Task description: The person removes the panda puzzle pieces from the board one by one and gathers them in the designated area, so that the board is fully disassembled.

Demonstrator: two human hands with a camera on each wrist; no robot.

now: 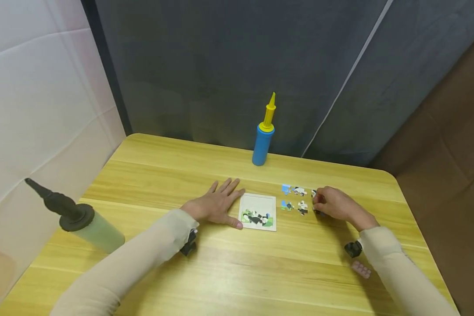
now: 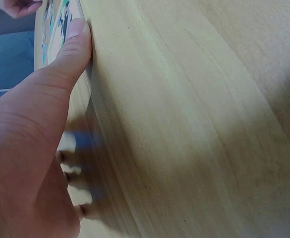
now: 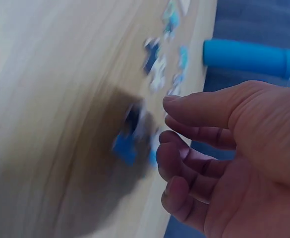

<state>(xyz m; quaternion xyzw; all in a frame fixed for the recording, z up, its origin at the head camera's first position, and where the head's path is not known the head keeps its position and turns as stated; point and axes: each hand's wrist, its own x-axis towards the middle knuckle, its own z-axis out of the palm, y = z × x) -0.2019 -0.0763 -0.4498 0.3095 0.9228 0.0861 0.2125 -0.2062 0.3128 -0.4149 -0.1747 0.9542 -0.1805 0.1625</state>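
Jigsaw tray (image 1: 259, 202), one, square and pale, flat on the worktop (image 1: 221, 281); near part filled with black, white and green picture, far part bare. Loose pieces (image 1: 303, 207), two short rows, just right of the tray; right-most ones partly covered by our right hand. Left hand (image 1: 217, 206), one: fingers spread wide on the left of the tray, thumb at its near left corner; with it we grip nothing and seem to steady the tray. Right hand (image 1: 335, 204), one: fingers loosely bent, thumb narrowly apart from the forefinger; we see no piece between them. Step in hand, as we judge it: picking a piece for the unfilled far part. Next move calls for a light pinch on one piece, a turn to match its tabs, and a press into place. Also present: blue pump (image 1: 262, 147), yellow nozzle, upright, far edge; green pump (image 1: 102, 232), black top, left; pink block (image 1: 361, 269), near right.
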